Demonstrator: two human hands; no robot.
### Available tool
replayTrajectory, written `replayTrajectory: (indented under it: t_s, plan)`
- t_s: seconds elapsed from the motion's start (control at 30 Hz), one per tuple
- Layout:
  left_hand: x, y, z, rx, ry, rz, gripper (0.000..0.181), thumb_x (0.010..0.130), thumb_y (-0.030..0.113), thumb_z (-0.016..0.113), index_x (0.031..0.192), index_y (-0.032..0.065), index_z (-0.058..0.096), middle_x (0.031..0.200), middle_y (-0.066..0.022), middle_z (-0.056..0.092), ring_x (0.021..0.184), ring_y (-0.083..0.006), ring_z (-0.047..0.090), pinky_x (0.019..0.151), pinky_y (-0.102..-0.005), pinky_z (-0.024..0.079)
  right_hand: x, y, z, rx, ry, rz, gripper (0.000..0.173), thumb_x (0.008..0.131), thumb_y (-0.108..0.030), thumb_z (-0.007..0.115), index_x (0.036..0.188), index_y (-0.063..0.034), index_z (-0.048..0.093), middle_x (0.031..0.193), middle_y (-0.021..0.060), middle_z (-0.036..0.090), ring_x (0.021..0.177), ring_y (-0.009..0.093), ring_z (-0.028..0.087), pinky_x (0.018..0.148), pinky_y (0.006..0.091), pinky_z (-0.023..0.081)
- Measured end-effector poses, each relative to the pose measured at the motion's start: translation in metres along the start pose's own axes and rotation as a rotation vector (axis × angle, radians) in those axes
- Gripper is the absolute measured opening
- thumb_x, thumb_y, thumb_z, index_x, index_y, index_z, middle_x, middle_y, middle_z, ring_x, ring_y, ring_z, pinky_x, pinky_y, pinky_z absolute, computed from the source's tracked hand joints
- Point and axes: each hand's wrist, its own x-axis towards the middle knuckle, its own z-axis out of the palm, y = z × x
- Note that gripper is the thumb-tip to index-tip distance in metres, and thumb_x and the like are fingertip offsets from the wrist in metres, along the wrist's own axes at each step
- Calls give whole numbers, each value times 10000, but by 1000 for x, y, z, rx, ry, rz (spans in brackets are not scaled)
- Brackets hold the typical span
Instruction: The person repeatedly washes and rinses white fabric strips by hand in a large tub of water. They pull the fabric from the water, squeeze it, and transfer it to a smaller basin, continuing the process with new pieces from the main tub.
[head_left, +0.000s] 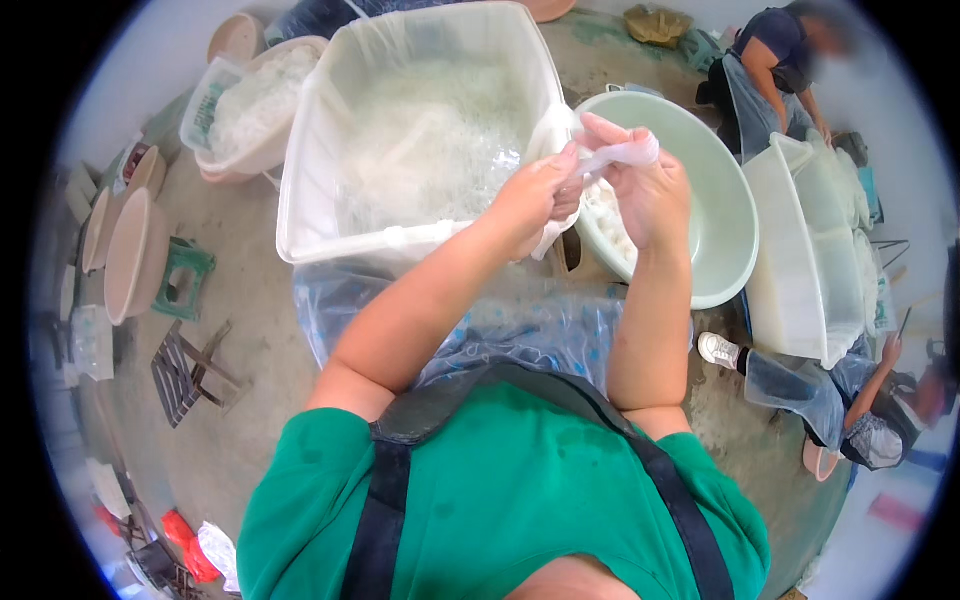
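My left hand (536, 193) grips one end of a whitish, translucent wet strip (619, 154) over the right rim of a large white plastic tub (337, 253). The strip's other end is looped over the fingers of my right hand (654, 191), which pinches it. What the strip is made of, I cannot tell. Cloudy water fills the tub, with pale stringy material (409, 161) in it. White cloth or film (553, 135) drapes over the tub's right corner. Below my right hand, an oval pale green basin (724, 225) holds a white soft mass (606, 214), partly hidden by that hand.
At the upper left, a pink basin (289, 139) is heaped with white material. Basins (139, 255), a green stool (184, 279) and a slatted wooden stool (191, 371) stand left. Another white tub (787, 255) is at right, with one person (780, 60) behind it and another (870, 412) nearer.
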Motion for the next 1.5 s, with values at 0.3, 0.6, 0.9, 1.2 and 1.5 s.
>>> replayTrajectory:
  t_s: [0.3,0.6,0.9,1.2,1.5]
  plan:
    - [6,30,31,925,388,570,459,917,483,379,963,50,528,814,-40,491,844,-129,453,716,-293,362,4,-13,14,-1049,-104,-473,110,757,-155,626,804,-79,692,1134,81,594,1068,257,519,838,367,433]
    - [-3,16,-14,903,-8,116,206,851,256,413,888,83,517,645,41,346,586,-84,282,535,-243,269,26,10,-34,334,144,-150,225,951,-242,401,1041,-102,552,1312,136,443,1220,233,378,969,416,320]
    - [23,16,9,112,458,31,202,846,158,385,647,121,383,589,27,324,508,-104,284,447,-252,261,10,-36,3,30,-5,-244,102,905,-167,503,955,-83,532,1045,155,593,696,164,546,578,271,446]
    - [46,95,49,-252,168,312,307,918,294,399,770,47,505,573,4,382,528,-142,361,532,-293,349,-3,24,21,-350,-105,-106,248,825,-202,523,868,-14,680,1215,143,536,1112,292,511,896,340,418]
    - [1,-3,-2,872,112,569,341,928,375,406,764,88,489,624,0,438,537,-113,349,528,-285,307,8,4,13,-154,-169,-192,315,916,-208,465,959,49,643,1098,171,598,1089,272,526,954,363,378]
